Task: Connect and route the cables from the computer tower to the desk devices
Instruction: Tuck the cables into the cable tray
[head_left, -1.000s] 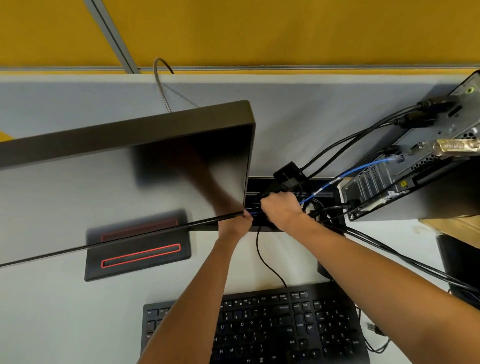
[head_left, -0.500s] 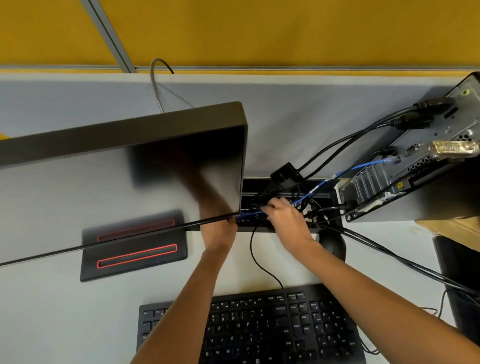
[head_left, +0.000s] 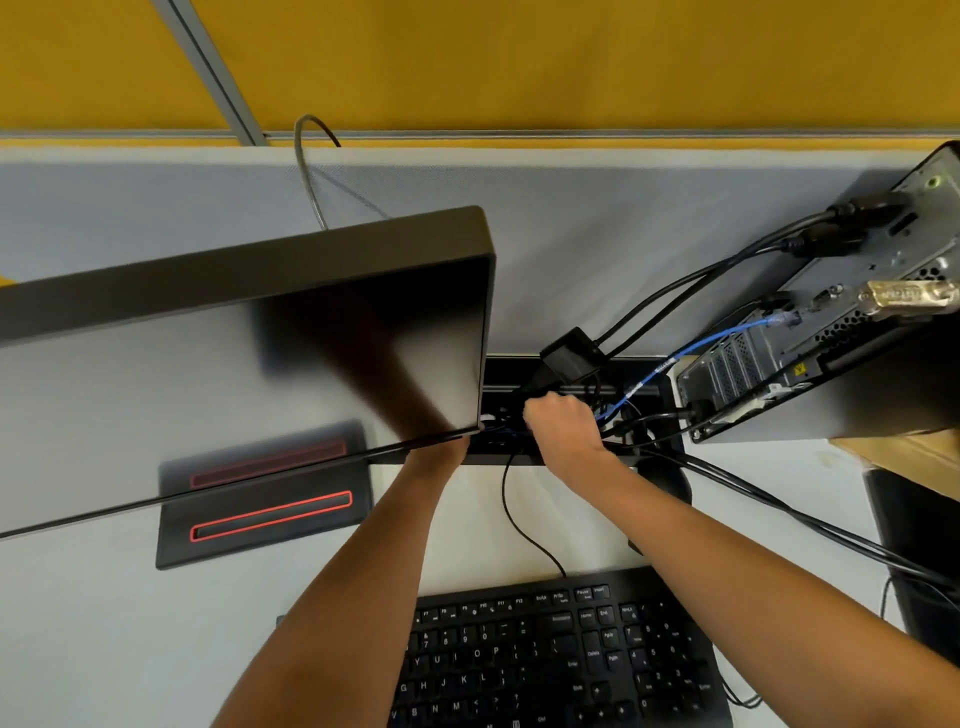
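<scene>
Right hand (head_left: 563, 426) reaches into cable tray (head_left: 649, 387), fingers curled around black cables. Left hand (head_left: 441, 449) tucked under monitor (head_left: 260, 332); its fingers hidden, grip unclear.

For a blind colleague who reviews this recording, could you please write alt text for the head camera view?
A person's right hand reaches among tangled black and blue cables in a black cable tray behind a tilted black flat monitor, whose lower edge hides the left hand. A grey computer tower lies at right; a black keyboard sits nearest.
</scene>
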